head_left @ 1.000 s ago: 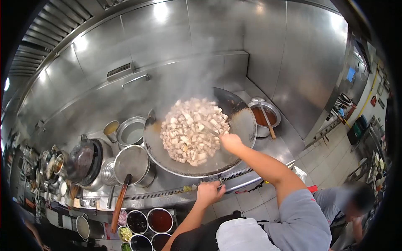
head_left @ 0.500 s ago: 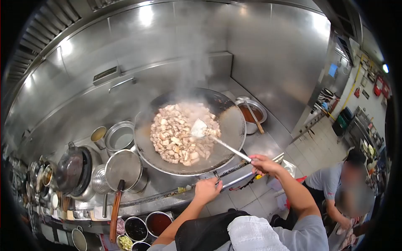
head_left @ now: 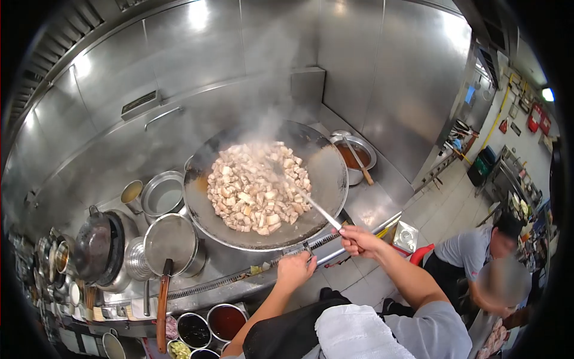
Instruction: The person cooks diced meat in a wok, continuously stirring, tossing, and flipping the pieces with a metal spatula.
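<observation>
A large wok (head_left: 326,179) holds a heap of pale diced meat (head_left: 254,191), with steam rising off it. My right hand (head_left: 357,241) is closed around the handle end of a long metal ladle (head_left: 323,210), over the wok's front right rim. The ladle's bowl is hidden among the meat pieces. At the stove's front edge, just below the wok rim, my left hand (head_left: 296,268) is closed beside a small metal fitting (head_left: 307,247). Whatever lies inside its fingers is hidden.
Left of the wok stand a strainer (head_left: 170,242) on a pot, a metal pot (head_left: 162,196) and a dark lidded pan (head_left: 92,245). A pot of brown sauce (head_left: 348,157) sits right. Seasoning tubs (head_left: 226,322) line the front. A co-worker (head_left: 463,257) bends at far right.
The ladle's bowl, visible before, has sunk into the meat. My right hand has moved slightly left relative to the stove. My left hand stays at the front edge. The view has shifted slightly.
</observation>
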Demonstrator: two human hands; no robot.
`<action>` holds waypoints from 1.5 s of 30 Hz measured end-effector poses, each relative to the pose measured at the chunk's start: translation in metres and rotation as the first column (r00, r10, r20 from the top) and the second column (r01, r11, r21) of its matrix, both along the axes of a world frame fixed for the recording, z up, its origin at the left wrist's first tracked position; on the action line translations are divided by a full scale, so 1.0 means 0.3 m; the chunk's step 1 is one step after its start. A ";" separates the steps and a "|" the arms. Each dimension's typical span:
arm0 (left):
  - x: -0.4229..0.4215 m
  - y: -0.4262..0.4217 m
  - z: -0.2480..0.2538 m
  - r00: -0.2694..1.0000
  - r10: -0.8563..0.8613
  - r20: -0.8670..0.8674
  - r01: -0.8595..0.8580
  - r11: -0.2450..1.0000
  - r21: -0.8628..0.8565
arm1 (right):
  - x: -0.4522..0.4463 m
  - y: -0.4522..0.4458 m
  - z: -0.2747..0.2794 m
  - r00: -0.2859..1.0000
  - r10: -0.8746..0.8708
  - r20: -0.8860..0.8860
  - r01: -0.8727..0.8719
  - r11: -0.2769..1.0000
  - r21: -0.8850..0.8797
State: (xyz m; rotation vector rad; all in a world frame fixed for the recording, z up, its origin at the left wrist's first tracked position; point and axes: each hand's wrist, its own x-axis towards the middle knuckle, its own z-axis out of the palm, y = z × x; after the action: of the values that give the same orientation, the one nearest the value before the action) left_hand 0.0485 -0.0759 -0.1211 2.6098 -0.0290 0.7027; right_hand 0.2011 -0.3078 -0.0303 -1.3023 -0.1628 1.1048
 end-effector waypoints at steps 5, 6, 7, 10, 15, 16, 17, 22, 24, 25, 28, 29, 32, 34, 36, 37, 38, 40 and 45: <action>0.000 -0.001 0.003 1.000 0.017 0.013 -0.017 1.000 -0.006 | 0.540 -0.058 0.072 0.468 0.380 0.798 0.220 0.825 -0.521; -0.001 -0.004 0.014 1.000 0.007 0.024 -0.007 1.000 -0.019 | 0.638 -0.056 0.106 0.207 0.478 0.854 0.307 0.797 -0.520; -0.003 -0.005 0.026 1.000 0.009 0.005 -0.009 1.000 -0.021 | 0.691 -0.044 0.161 0.177 0.542 0.822 0.386 0.730 -0.564; 0.014 -0.012 0.012 0.999 0.050 -0.005 -0.050 0.998 -0.044 | 0.869 -0.003 0.286 0.134 0.725 0.676 0.512 0.533 -0.673; 0.055 -0.056 0.047 0.966 0.258 -0.018 -0.258 0.966 -0.025 | 1.341 0.281 0.207 -0.157 0.796 0.584 0.375 0.595 -0.711; 0.070 -0.060 0.041 0.956 0.291 -0.024 -0.291 0.956 -0.022 | 1.410 0.389 0.194 -0.275 0.768 0.579 0.328 0.640 -0.695; 0.073 -0.064 0.032 0.952 0.306 0.009 -0.306 0.951 -0.035 | 1.463 0.511 0.175 -0.265 0.759 0.595 0.280 0.651 -0.706; 0.088 -0.085 0.004 0.914 0.399 0.077 -0.398 0.917 -0.023 | 1.354 0.910 0.198 -0.425 0.681 0.596 0.061 0.679 -0.732; 0.091 -0.087 0.014 0.913 0.399 0.081 -0.400 0.916 -0.002 | 1.324 0.940 0.177 -0.566 0.619 0.545 0.010 0.666 -0.746; 0.091 -0.092 0.019 0.912 0.404 0.075 -0.406 0.914 0.014 | 1.299 0.927 0.182 -0.563 0.620 0.547 0.004 0.664 -0.748; 0.092 -0.104 0.022 0.906 0.417 0.072 -0.419 0.907 0.028 | 1.216 0.821 0.272 -0.656 0.615 0.437 0.075 0.630 -0.773; 0.093 -0.105 0.027 0.905 0.419 0.079 -0.422 0.906 0.035 | 1.195 0.757 0.309 -0.699 0.573 0.428 0.079 0.656 -0.750; 0.093 -0.105 0.019 0.901 0.423 0.097 -0.427 0.904 0.027 | 1.171 0.561 0.372 -0.745 0.511 0.428 0.105 0.724 -0.682; 0.088 -0.105 0.013 0.901 0.423 0.092 -0.427 0.904 0.029 | 1.146 0.421 0.413 -0.721 0.533 0.442 0.157 0.747 -0.646; 0.090 -0.101 0.012 0.894 0.431 0.123 -0.435 0.900 0.011 | 1.119 0.311 0.467 -0.648 0.598 0.471 0.233 0.745 -0.625; 0.088 -0.103 0.026 0.895 0.427 0.133 -0.431 0.903 0.002 | 1.116 0.269 0.497 -0.583 0.647 0.491 0.267 0.723 -0.637; 0.086 -0.105 0.030 0.896 0.422 0.138 -0.425 0.905 -0.010 | 1.127 0.228 0.519 -0.595 0.648 0.475 0.269 0.718 -0.642; 0.086 -0.102 0.019 0.893 0.427 0.145 -0.426 0.904 -0.036 | 1.179 0.150 0.541 -0.501 0.616 0.608 0.253 0.776 -0.578; 0.083 -0.086 -0.007 0.896 0.407 0.179 -0.416 0.909 0.014 | 1.418 0.078 0.538 -0.391 0.710 0.586 0.330 0.702 -0.631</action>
State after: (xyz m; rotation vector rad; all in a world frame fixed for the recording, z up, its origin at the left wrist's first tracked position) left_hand 0.0735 -0.1016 -0.1234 2.6198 0.4750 1.0850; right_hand 0.6266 -0.2843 0.1311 -2.7511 -1.7061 -0.2705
